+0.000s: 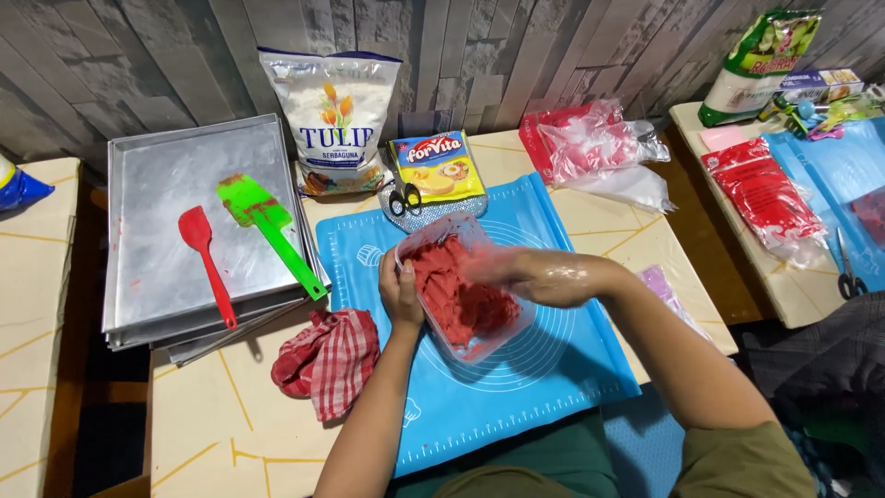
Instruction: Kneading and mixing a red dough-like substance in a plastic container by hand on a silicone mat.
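A white flour bag [332, 115] with orange flowers and a dark blue top edge stands against the wall, well beyond the fingers [489, 267]. A yellow packet [436, 167] with a red-and-blue label lies just beyond them. A red-and-clear plastic bag [590, 143] sits beyond and right; another red packet [763, 195] and a green-and-white bag [761, 69] lie far right.

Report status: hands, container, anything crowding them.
Left hand grips clear container rim. Right hand inside, in red dough. Checked cloth lies beside left wrist.
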